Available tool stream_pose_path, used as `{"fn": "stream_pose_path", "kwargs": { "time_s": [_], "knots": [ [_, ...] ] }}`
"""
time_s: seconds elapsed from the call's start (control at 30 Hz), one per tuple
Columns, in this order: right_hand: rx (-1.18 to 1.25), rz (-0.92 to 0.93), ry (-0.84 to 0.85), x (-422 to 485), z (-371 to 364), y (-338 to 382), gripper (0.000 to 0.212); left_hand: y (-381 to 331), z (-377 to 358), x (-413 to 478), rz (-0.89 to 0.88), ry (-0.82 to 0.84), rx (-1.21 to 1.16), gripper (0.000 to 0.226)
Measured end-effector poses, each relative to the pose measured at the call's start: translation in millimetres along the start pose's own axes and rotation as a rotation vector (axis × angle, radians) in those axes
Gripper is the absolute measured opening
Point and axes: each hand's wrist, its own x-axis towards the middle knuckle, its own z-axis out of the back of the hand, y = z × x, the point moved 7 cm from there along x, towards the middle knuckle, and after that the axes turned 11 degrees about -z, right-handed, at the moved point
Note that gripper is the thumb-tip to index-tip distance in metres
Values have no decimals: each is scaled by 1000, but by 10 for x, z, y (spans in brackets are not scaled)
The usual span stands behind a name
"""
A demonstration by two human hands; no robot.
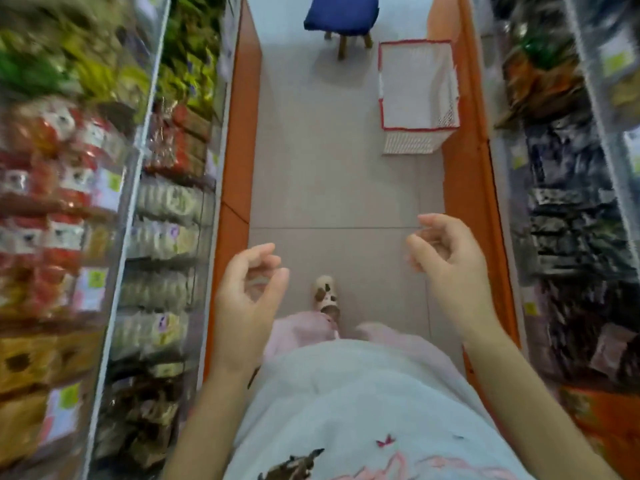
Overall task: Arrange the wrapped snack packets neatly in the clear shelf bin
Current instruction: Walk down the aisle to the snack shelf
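Left hand (247,289): held over the floor (346,188), fingers loosely curled, nothing gripped
Right hand (446,251): raised a little farther out, fingers loosely curled, nothing gripped
Packets (162,202): stacked in rows in the clear bins (126,216) on the left shelves, blurred, well apart from both hands
Right shelves (568,209): filled with dark packets, blurred
Basket (412,143): white, red-rimmed, set on the floor beside the right shelf base
Stool (341,12): blue, stood beyond the basket
Slipper (325,292): seen between the hands
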Motion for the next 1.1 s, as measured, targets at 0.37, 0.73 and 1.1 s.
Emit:
{"fn": "stream_pose_path", "kwargs": {
  "time_s": [0.37, 0.73, 1.1],
  "knots": [
    [47, -99, -108, 2789, -185, 1322, 28, -688, -1239, 4377, -182, 86, -11, 27],
    [23, 29, -84, 6369, -754, 3613, 23, -697, -1854, 7158, -6, 82, 4, 29],
    [356, -236, -449, 8142, -493, 4068, 32, -1601, -3982, 10462, -226, 669, 97, 25]
  ]
}}
